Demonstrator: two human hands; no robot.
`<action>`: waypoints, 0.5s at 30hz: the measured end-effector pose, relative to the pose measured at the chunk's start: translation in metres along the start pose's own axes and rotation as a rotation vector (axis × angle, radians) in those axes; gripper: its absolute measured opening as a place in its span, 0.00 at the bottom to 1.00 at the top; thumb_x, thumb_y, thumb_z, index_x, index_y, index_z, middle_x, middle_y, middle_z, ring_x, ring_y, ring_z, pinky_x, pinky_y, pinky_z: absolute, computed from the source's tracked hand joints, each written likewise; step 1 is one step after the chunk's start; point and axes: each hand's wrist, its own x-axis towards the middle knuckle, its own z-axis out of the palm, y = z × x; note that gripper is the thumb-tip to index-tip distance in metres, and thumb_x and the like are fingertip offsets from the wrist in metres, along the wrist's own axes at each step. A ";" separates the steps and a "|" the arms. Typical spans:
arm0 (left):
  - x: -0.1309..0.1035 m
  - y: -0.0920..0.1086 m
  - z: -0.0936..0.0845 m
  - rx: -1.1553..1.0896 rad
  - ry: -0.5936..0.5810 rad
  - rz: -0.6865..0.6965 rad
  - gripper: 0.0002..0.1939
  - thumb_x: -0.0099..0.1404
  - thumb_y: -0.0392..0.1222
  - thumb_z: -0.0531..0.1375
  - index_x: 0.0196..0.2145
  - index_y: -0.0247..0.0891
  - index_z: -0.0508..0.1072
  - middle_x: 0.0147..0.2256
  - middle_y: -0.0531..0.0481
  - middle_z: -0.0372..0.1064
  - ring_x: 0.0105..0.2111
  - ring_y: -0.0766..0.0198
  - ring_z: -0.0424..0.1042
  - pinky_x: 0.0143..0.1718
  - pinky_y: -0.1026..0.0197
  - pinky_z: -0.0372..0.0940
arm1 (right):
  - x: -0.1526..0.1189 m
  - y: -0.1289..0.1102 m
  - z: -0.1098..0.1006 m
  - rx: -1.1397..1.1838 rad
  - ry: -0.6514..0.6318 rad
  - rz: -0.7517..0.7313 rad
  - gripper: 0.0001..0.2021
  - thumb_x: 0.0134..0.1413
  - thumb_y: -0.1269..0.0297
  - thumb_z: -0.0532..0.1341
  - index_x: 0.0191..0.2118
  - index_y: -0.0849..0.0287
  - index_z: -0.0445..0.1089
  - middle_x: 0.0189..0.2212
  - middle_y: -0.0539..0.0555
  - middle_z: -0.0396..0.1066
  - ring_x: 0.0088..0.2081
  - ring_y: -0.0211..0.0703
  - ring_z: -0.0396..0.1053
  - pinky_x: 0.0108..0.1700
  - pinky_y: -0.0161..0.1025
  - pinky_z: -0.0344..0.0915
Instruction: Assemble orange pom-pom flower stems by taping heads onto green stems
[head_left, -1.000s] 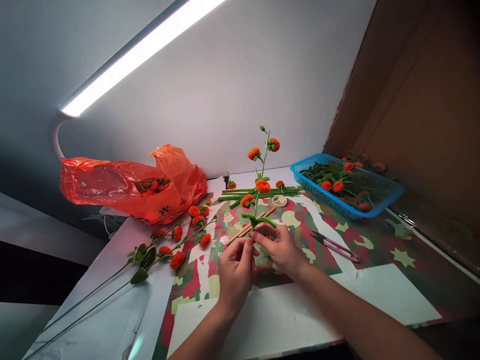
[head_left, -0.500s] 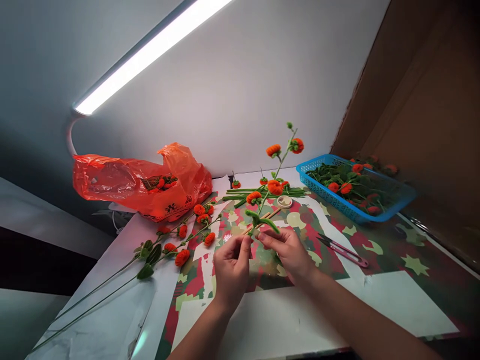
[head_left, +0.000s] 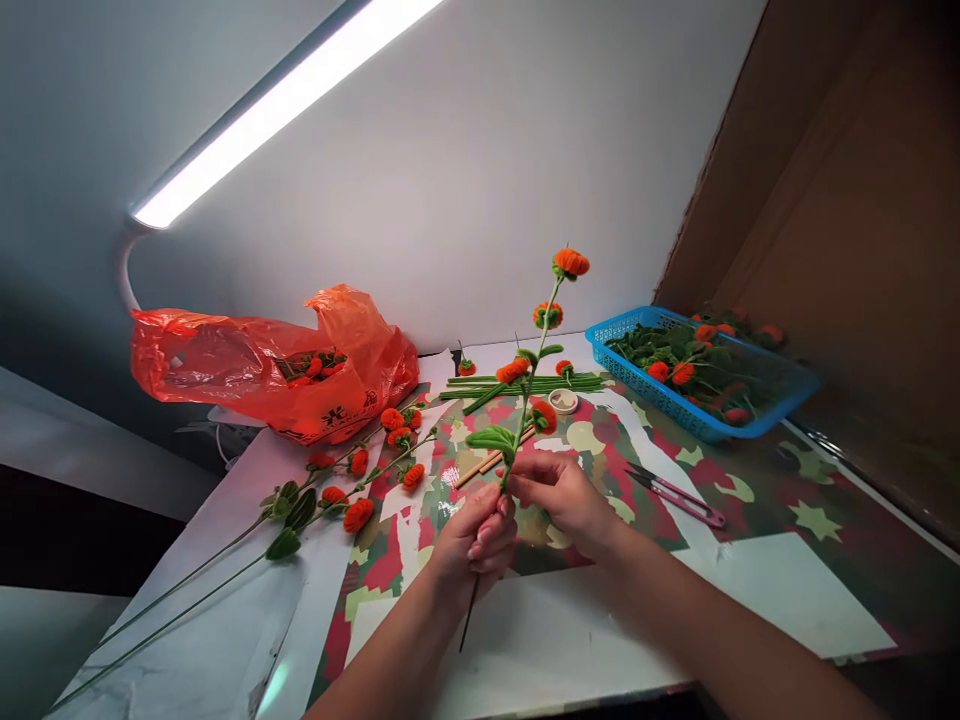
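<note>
My left hand (head_left: 474, 548) is closed round the lower stem of an artificial flower spray (head_left: 527, 392), whose dark thin wire end pokes out below the fist. The spray stands nearly upright, with fuzzy orange pompom blooms up its stem and green leaves low down, one pointing left. Just above the left fist, the thumb and forefinger of my right hand (head_left: 574, 503) pinch the stem at the base of the leaves. Whether the right fingers also hold a strip of tape cannot be made out. Behind the spray lies a tape roll (head_left: 563, 401) on the patterned mat.
Two finished-looking flower sprays (head_left: 358, 515) lie at left, near a red plastic bag (head_left: 352, 395) holding more flowers. Green stems (head_left: 487, 392) and wooden sticks (head_left: 472, 470) lie at the back. Thread snips (head_left: 686, 500) and a blue basket (head_left: 720, 430) of flowers are at right. A lamp (head_left: 285, 110) hangs above.
The spray has turned, so its leaves now point left, and it stands more upright. My left hand has gone from pinching to wrapping round the stem, and the dark stem end shows below.
</note>
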 end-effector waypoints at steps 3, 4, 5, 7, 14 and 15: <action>0.001 -0.001 -0.001 -0.083 -0.072 -0.063 0.09 0.61 0.38 0.58 0.25 0.32 0.66 0.13 0.63 0.47 0.10 0.80 0.30 0.06 0.79 0.41 | 0.000 0.001 0.001 0.009 -0.036 0.017 0.13 0.34 0.57 0.70 0.26 0.61 0.75 0.20 0.48 0.66 0.23 0.32 0.57 0.25 0.32 0.54; 0.001 -0.001 -0.001 -0.090 -0.083 -0.069 0.09 0.62 0.37 0.58 0.25 0.32 0.66 0.13 0.63 0.47 0.10 0.80 0.31 0.06 0.79 0.41 | 0.000 0.001 0.001 0.008 -0.048 0.017 0.12 0.36 0.58 0.69 0.26 0.61 0.75 0.21 0.48 0.66 0.23 0.32 0.56 0.24 0.32 0.53; 0.001 -0.001 -0.001 -0.092 -0.086 -0.066 0.09 0.62 0.37 0.57 0.25 0.32 0.66 0.13 0.62 0.47 0.10 0.80 0.31 0.06 0.79 0.42 | -0.001 0.000 0.001 0.008 -0.056 0.017 0.11 0.36 0.58 0.68 0.25 0.61 0.75 0.21 0.48 0.66 0.22 0.31 0.54 0.24 0.31 0.52; 0.001 -0.002 0.000 -0.085 -0.079 -0.050 0.09 0.63 0.37 0.56 0.26 0.32 0.66 0.13 0.62 0.47 0.09 0.79 0.32 0.07 0.79 0.43 | -0.001 0.000 0.001 0.016 -0.058 0.019 0.09 0.38 0.60 0.67 0.25 0.61 0.74 0.21 0.48 0.65 0.22 0.31 0.53 0.23 0.31 0.51; 0.001 -0.004 0.002 -0.086 -0.058 0.007 0.10 0.64 0.39 0.55 0.26 0.32 0.66 0.13 0.63 0.45 0.09 0.79 0.33 0.08 0.79 0.44 | -0.002 0.003 -0.002 0.124 -0.086 0.011 0.08 0.43 0.61 0.63 0.26 0.60 0.74 0.20 0.48 0.65 0.26 0.34 0.59 0.33 0.34 0.57; 0.001 -0.003 0.002 -0.090 -0.055 0.010 0.10 0.64 0.38 0.55 0.26 0.33 0.65 0.13 0.63 0.45 0.09 0.79 0.33 0.07 0.79 0.44 | -0.002 0.004 -0.001 0.104 -0.100 -0.009 0.09 0.43 0.59 0.64 0.27 0.60 0.74 0.22 0.49 0.67 0.28 0.35 0.61 0.35 0.35 0.59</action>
